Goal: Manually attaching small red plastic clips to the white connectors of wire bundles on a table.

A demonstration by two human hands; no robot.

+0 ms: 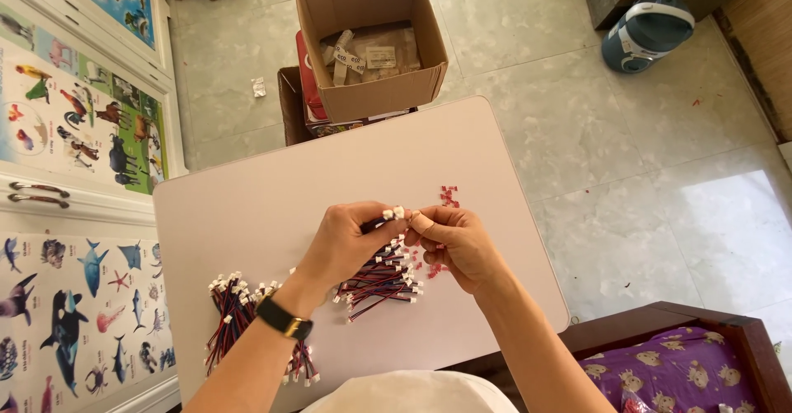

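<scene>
As the head camera looked straight down, the person's two bare hands met above the middle of a pale desk [272, 207]. The left hand [346, 244], with a dark watch [283, 317] on its wrist, had its grip curled closed around a bundle of short red-and-black wires with white plugs [381, 277]; the bundle fanned out below the palm, its lower ends near the desk top. The right hand [458, 244] touched the left at the fingertips, its grip pinched tight on the white plug ends at the top of that same bundle, thumb and forefinger pressed together. Just beside the right hand, a scatter of small red pieces [448, 196] lay on the desk, with a few more showing under the hand. To the left, near the desk's front edge, a second heap of the same wires [235, 310] lay loose, partly crossed by the left forearm. Beyond the far edge of the desk an open cardboard box [371, 42] stood on the tiled floor [577, 116], with paper packets inside, and a blue-and-white container [648, 33] sat well apart at the upper right. Animal posters [78, 108] covered the cabinet doors along the left. A purple patterned cloth [676, 372] lay in a dark wooden frame at the lower right.
</scene>
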